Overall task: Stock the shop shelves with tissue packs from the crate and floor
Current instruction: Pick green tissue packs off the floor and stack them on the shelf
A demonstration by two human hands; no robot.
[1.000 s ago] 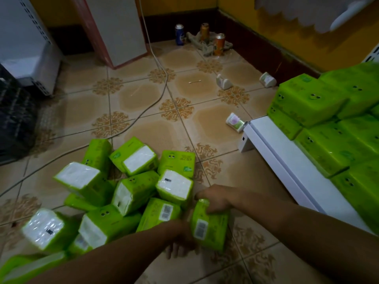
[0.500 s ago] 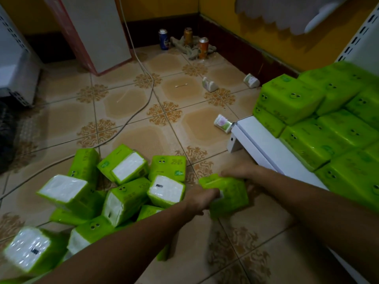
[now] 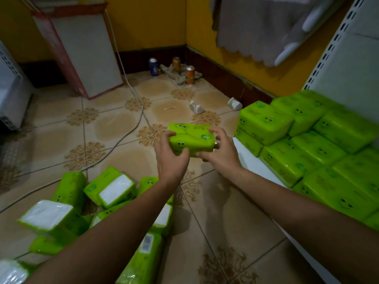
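Head view: left hand (image 3: 170, 158) and right hand (image 3: 220, 155), each grip clamped on one tissue pack (image 3: 191, 138), held in air between floor pile (image 3: 110, 189) and shelf (image 3: 246, 160). On shelf, stacked packs (image 3: 307, 144) already two layers. Floor pile large, not yet shelved. No crate in sight. Judged roughly midway.

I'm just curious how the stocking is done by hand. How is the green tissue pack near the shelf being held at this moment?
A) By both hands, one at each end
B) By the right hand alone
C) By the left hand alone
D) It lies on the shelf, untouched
A: the left hand grips the left end of the tissue pack and the right hand grips its right end, holding it up in the air.
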